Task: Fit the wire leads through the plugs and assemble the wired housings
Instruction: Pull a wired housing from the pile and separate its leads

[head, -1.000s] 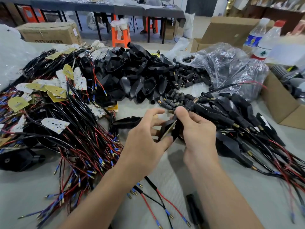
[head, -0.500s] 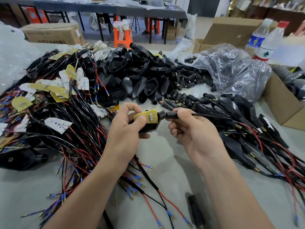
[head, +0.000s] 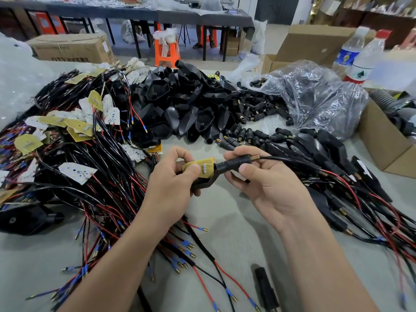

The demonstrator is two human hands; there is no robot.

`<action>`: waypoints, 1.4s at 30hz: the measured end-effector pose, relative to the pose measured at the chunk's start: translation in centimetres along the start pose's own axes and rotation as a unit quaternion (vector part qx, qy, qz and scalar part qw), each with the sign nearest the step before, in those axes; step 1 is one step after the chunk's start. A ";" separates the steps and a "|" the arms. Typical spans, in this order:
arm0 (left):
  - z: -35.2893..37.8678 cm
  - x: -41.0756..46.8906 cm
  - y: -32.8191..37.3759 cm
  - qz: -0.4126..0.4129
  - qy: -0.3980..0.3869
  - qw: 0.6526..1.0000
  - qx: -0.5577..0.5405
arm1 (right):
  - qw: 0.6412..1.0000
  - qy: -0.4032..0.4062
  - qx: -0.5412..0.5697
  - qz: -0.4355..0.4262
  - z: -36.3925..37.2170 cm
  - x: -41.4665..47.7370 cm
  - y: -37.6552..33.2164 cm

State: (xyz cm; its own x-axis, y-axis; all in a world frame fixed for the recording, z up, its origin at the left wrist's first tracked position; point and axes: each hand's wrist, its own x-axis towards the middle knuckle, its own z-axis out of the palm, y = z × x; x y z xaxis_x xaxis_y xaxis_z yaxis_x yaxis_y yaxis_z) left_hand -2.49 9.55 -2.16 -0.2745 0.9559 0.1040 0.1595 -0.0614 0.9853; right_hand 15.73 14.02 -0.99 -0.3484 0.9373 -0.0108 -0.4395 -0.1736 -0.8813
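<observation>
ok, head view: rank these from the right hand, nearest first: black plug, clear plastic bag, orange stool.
1. black plug: pinched in the right hand itself, at its fingertips.
2. clear plastic bag: on the table, behind the hand and to its right.
3. orange stool: beyond the table's far edge, back left.

Head-worn camera looks forward and down, close over the table (head: 225, 221).
</observation>
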 end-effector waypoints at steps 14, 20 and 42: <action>-0.2 0.6 -0.6 0.072 0.046 0.996 0.039 | 0.996 0.054 0.063 0.040 -0.2 0.8 1.0; -0.3 0.4 -0.8 0.090 0.065 0.993 0.047 | 0.992 0.088 0.072 0.052 0.1 1.1 1.5; -0.8 0.4 -0.4 -0.012 0.028 0.997 -0.070 | 0.990 0.053 0.127 0.012 -0.7 0.9 0.7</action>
State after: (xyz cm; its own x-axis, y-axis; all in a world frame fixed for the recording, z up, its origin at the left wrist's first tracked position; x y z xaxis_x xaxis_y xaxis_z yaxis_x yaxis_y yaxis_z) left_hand -3.39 9.69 -2.44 -0.3297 0.9404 0.0829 0.0194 -0.0811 0.9965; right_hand 15.68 14.93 -1.94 -0.2774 0.9564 -0.0917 -0.6308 -0.2533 -0.7335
